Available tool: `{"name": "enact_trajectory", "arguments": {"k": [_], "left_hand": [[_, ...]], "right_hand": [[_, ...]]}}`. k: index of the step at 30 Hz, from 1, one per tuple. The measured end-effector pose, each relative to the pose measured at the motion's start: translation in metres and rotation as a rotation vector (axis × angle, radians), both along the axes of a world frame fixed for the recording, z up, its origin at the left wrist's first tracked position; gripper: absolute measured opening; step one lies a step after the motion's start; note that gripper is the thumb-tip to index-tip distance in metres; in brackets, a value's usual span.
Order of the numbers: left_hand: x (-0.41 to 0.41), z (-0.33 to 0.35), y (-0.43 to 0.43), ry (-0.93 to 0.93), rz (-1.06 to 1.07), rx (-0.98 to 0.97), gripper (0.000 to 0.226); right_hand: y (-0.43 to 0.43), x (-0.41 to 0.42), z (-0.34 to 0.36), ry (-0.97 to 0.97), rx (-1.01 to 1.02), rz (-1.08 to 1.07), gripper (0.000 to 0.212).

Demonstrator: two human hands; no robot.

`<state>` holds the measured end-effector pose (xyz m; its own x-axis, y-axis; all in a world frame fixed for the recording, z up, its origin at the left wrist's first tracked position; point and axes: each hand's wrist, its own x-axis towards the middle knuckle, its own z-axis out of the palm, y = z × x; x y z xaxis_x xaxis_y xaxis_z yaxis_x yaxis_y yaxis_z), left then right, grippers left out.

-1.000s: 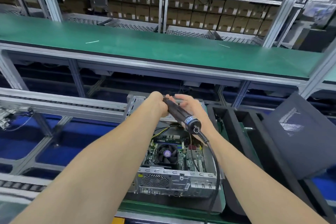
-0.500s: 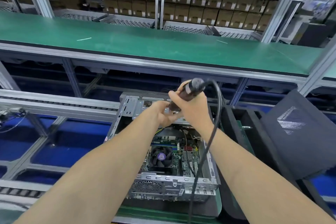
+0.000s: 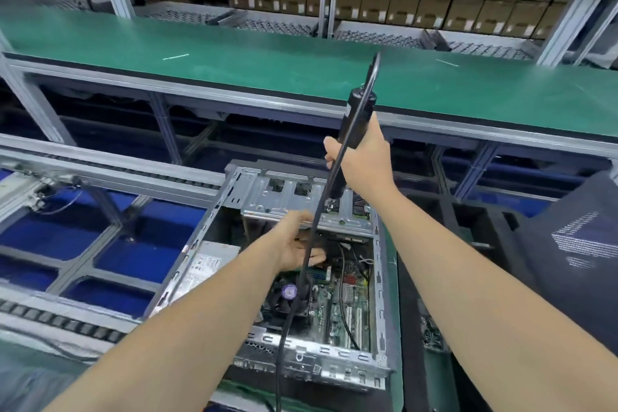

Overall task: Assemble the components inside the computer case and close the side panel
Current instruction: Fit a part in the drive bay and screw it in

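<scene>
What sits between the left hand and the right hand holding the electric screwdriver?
Head view: the silver drive cage, crossed by the black cord of the electric screwdriver, lies between left hand and right hand.

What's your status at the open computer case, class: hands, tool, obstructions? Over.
Status: right hand grips electric screwdriver upright, tip over drive cage; left hand at cage's near edge, grip unclear; computer case open; cable hangs across left hand.
</scene>
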<state>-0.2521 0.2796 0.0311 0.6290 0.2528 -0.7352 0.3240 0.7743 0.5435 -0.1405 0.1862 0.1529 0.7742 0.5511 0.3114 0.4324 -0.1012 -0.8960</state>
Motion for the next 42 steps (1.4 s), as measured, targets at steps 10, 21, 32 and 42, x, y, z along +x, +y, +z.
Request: {"name": "enact_trajectory", "arguments": {"k": [10,21,32,42], "left_hand": [[0.008,-0.018,0.009,-0.125,0.110,-0.008,0.022],[0.005,-0.015,0.003,-0.080,0.013,0.160,0.032],[0.010,-0.023,0.006,-0.085,0.038,0.198,0.034],[0.013,-0.027,0.005,-0.106,0.083,0.217,0.035]], "right_hand": [[0.011,0.020,-0.022,-0.017,-0.022,0.108,0.044],[0.020,0.012,-0.029,-0.012,-0.037,0.050,0.037],[0.019,0.007,-0.028,-0.024,-0.031,0.035,0.041],[0.019,0.005,-0.030,-0.022,-0.083,0.069,0.037]]}}
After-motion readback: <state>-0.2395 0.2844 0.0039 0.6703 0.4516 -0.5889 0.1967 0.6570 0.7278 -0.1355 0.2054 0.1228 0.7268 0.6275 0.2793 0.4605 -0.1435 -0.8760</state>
